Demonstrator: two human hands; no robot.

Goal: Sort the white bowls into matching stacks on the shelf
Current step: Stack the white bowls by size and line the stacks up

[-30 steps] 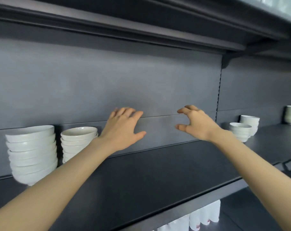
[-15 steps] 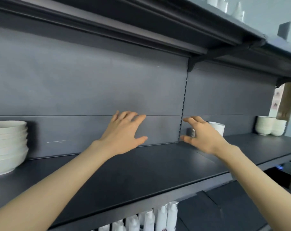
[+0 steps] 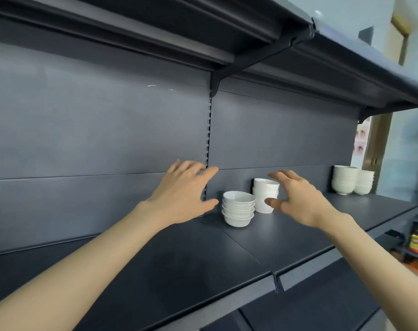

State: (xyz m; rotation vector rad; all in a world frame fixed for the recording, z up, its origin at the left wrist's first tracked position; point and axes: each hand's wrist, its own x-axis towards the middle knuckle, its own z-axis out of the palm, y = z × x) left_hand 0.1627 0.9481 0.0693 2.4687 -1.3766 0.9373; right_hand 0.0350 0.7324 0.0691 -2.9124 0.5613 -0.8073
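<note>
Dark shelf (image 3: 179, 271) carries two white bowl stacks mid-frame: low stack (image 3: 238, 209) in front, taller stack (image 3: 265, 194) behind it (partly hidden by right hand (image 3: 301, 199); contact unclear). Left hand (image 3: 186, 197) hovers beside the low stack. Both grips are spread apart w/ nothing held. Far stacks (image 3: 344, 180) are blurry.

my view swings right along shelf (image 3: 203, 259); big bowl stacks at left drop out of sight. low bowl stack (image 3: 238, 209) and taller stack (image 3: 265, 194) now lie between my hands. left hand (image 3: 181, 197) arrives just left of low stack. right hand (image 3: 298, 201), fingers spread, comes up beside taller stack, thumb across its front.
</note>
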